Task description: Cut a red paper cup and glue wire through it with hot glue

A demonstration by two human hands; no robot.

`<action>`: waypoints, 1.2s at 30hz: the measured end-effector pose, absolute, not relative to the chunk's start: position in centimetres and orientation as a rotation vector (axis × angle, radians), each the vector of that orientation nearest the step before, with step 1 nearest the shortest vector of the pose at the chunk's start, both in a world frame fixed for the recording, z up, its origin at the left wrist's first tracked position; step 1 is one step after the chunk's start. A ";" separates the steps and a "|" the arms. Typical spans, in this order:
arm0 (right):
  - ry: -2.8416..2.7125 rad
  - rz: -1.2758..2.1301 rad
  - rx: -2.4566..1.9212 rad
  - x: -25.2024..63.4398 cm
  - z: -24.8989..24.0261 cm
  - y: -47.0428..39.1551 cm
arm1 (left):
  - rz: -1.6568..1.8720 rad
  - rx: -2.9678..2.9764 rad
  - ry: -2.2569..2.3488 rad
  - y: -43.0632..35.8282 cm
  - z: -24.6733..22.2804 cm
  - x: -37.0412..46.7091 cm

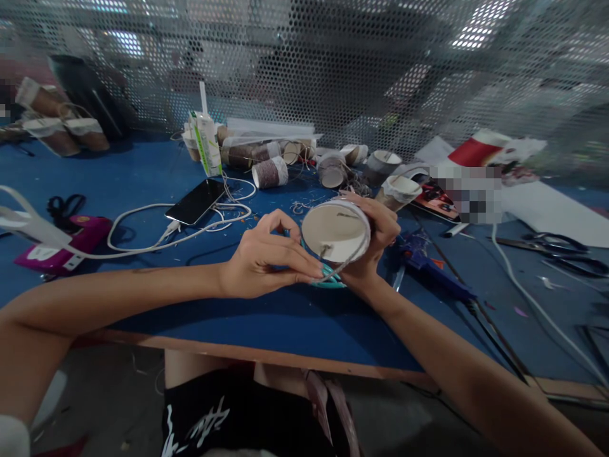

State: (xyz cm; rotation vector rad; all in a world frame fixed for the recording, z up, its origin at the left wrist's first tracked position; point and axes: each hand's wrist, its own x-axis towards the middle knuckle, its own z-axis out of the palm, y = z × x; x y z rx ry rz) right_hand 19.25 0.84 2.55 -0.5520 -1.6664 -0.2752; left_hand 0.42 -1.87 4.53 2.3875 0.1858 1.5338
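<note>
- Beige cylindrical cup (335,228) was gripped by the right hand (373,231), long axis toward the camera
- Grey braided cord (346,267) was pinched at the cup's lower rim by the left hand (271,255)

The phone (196,203) lies left of the cup (333,230), glue gun (436,270) right.

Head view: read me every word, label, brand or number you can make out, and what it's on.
No text is clearly readable.
Drink carton: print too blurred to read.
Purple device: white label too small to read.
Black shorts: white lettering-like marks, not legible.
</note>
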 end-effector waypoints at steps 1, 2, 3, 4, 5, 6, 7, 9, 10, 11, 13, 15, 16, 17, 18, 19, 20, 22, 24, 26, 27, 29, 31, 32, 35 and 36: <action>-1.661 -0.311 -0.552 19.2 2.6 0.8 | 1.532 2.388 0.208 -1.9 4.5 0.4; -1.659 -0.343 -0.557 19.2 2.6 0.8 | 1.522 2.392 0.234 -1.9 4.5 0.4; -1.659 -0.368 -0.562 19.2 2.6 0.8 | 1.510 2.395 0.253 -1.9 4.5 0.4; -1.659 -0.385 -0.567 19.2 2.6 0.8 | 1.498 2.400 0.264 -1.9 4.5 0.3; -1.659 -0.390 -0.579 19.2 2.7 0.8 | 1.486 2.406 0.272 -1.9 4.6 0.3; -1.662 -0.391 -0.591 19.2 2.7 0.8 | 1.472 2.413 0.278 -1.9 4.6 0.3; -1.664 -0.389 -0.602 19.2 2.6 0.8 | 1.463 2.417 0.279 -1.9 4.6 0.3; -1.665 -0.381 -0.623 19.3 2.6 0.8 | 1.466 2.417 0.264 -1.9 4.7 0.3; -1.667 -0.378 -0.637 19.3 2.5 0.7 | 1.477 2.412 0.250 -2.0 4.7 0.4; -1.669 -0.384 -0.649 19.3 2.5 0.7 | 1.495 2.406 0.233 -2.0 4.7 0.4; -1.669 -0.407 -0.670 19.3 2.5 0.7 | 1.536 2.391 0.205 -2.0 4.6 0.5; -1.666 -0.435 -0.665 19.3 2.5 0.6 | 1.553 2.384 0.197 -2.0 4.6 0.5; -1.661 -0.446 -0.656 19.3 2.5 0.6 | 1.549 2.385 0.197 -2.0 4.6 0.5; -1.659 -0.451 -0.656 19.3 2.5 0.6 | 1.537 2.388 0.199 -2.0 4.6 0.5; -1.660 -0.457 -0.662 19.3 2.5 0.6 | 1.521 2.392 0.201 -2.0 4.6 0.4; -1.663 -0.464 -0.675 19.3 2.5 0.7 | 1.507 2.396 0.205 -2.0 4.6 0.4; -1.666 -0.468 -0.692 19.3 2.6 0.7 | 1.500 2.399 0.209 -2.0 4.6 0.4; -1.672 -0.461 -0.709 19.3 2.6 0.6 | 1.492 2.404 0.220 -2.0 4.6 0.3; -1.675 -0.440 -0.680 19.3 2.5 0.6 | 1.490 2.409 0.221 -2.0 4.6 0.3; -1.687 -0.417 -0.651 19.3 2.5 0.5 | 1.501 2.410 0.213 -2.0 4.6 0.4; -1.692 -0.413 -0.638 19.3 2.5 0.6 | 1.512 2.410 0.205 -2.0 4.6 0.4; -1.694 -0.415 -0.618 19.3 2.5 0.7 | 1.536 2.414 0.192 -2.0 4.6 0.4; -1.692 -0.441 -0.567 19.3 2.5 1.0 | 1.547 2.428 0.186 -1.9 4.6 0.4; -1.690 -0.458 -0.541 19.4 2.5 1.1 | 1.550 2.434 0.183 -1.9 4.6 0.5; -1.706 -0.456 -0.507 19.7 2.3 1.4 | 1.574 2.448 0.163 -1.9 4.5 0.6; -1.718 -0.417 -0.524 19.8 2.2 1.4 | 1.602 2.452 0.162 -2.0 4.5 0.7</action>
